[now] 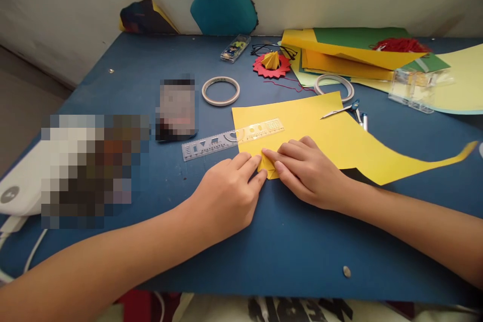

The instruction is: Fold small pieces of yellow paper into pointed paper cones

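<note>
Between my two hands is a small folded piece of yellow paper [268, 165], low at the near edge of a large yellow sheet [298, 115]. My left hand [232, 188] pinches its left side between thumb and fingers. With its fingers pressed together, my right hand [307, 171] holds the right side, index fingertip on the fold. Part of the folded piece is hidden under the fingers. Just beyond my hands a clear stencil ruler [232, 138] lies partly on the sheet. Scissors [345, 109] with blue handles rest on the sheet's right part.
Two tape rolls, one left [204, 96] and one right [351, 91], lie farther back on the blue table [241, 261]. Behind them are a red-and-yellow paper ornament [260, 66], glasses [277, 49] and stacked coloured paper [339, 55]. A white power bank [22, 181] with a cable is at left.
</note>
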Tool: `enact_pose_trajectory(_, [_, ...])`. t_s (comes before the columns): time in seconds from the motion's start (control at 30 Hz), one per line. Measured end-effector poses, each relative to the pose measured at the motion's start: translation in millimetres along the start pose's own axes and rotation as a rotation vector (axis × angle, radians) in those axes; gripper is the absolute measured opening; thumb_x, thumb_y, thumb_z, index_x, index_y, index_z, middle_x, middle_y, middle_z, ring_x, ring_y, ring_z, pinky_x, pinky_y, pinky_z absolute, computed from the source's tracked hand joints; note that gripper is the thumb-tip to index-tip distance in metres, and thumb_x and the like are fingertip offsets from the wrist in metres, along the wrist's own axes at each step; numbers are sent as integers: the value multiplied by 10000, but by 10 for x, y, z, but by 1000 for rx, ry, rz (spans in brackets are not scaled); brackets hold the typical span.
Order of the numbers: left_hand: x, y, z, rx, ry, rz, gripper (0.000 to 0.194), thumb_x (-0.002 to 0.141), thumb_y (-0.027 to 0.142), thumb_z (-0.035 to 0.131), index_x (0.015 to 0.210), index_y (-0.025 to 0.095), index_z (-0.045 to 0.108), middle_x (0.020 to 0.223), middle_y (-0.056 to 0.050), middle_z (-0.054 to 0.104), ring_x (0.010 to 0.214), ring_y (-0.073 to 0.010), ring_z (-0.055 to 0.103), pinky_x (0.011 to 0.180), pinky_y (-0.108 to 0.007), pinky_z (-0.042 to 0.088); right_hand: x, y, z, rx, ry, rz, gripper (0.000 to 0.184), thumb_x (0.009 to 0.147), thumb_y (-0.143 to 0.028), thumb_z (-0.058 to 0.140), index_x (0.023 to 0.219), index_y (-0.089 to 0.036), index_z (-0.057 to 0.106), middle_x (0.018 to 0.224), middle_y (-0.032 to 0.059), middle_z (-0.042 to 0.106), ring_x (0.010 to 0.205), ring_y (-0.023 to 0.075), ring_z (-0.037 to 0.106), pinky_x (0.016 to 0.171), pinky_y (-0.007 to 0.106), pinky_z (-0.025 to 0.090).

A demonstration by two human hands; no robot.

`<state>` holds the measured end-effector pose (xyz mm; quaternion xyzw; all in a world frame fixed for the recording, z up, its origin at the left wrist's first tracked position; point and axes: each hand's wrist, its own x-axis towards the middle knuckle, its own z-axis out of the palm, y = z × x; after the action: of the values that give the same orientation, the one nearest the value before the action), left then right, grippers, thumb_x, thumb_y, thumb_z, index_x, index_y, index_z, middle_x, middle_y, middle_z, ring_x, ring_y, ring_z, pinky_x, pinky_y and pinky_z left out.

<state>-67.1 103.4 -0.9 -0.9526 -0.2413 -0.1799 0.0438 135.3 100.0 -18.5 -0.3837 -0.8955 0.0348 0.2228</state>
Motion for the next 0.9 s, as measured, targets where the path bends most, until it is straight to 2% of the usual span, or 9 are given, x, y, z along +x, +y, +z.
enact_pose_trajectory(0.3, [0,-14,14,19,-14,17,286,795,77,477,995,49,680,961,-170,691,884,-281,638,637,-371,577,25,-43,-25,-173,-20,-90,277,924,-177,376,1047,-84,607,742,57,593,667,158,464,638,335,297])
enact_pose_trajectory(0.63, [-14,-1,0,6,-13,17,283,804,108,484,1003,36,671,960,-171,687,898,-285,630,670,-384,575,21,-61,-51,-137,57,-152,188,889,-134,430,817,-130,604,620,17,533,585,131,451,612,320,309])
enact_pose_trajectory(0.8, [13,-60,37,-44,75,-29,236,855,111,446,891,60,674,865,-134,679,892,-231,610,719,-337,564,17,-50,-43,-154,46,-154,217,895,-142,419,778,-150,602,594,4,504,565,124,427,602,316,307])
enact_pose_trajectory(0.9, [23,-87,68,-53,64,-87,221,881,148,450,891,83,661,879,-117,665,877,-211,598,739,-329,554,13,-38,-40,-141,39,-149,226,894,-146,421,771,-149,610,582,0,490,547,118,403,598,313,307])
